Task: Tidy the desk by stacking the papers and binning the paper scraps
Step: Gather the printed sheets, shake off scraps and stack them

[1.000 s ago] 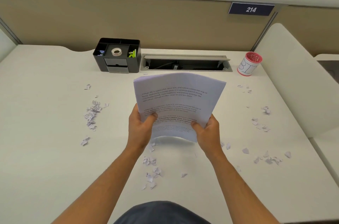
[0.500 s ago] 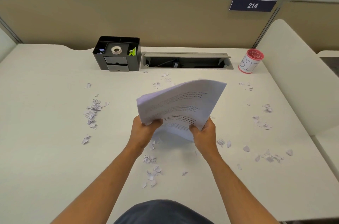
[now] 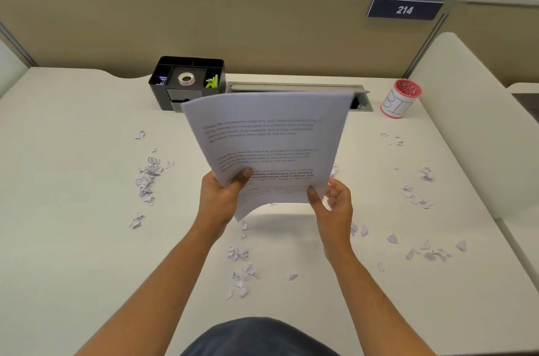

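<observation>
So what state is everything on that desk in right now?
papers: held upright off the desk, bottom edge curled
left hand: gripping the papers' lower left corner
right hand: thumb on the lower right edge, fingers loose
paper scraps: scattered over the desk
pink cup: upright
black organizer: upright, holding a tape roll

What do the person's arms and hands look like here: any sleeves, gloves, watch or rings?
Both forearms are bare up to the frame edge, with no sleeves in view. The left hand and right hand are ungloved, and no watch, bracelet or ring is visible on either.
</observation>
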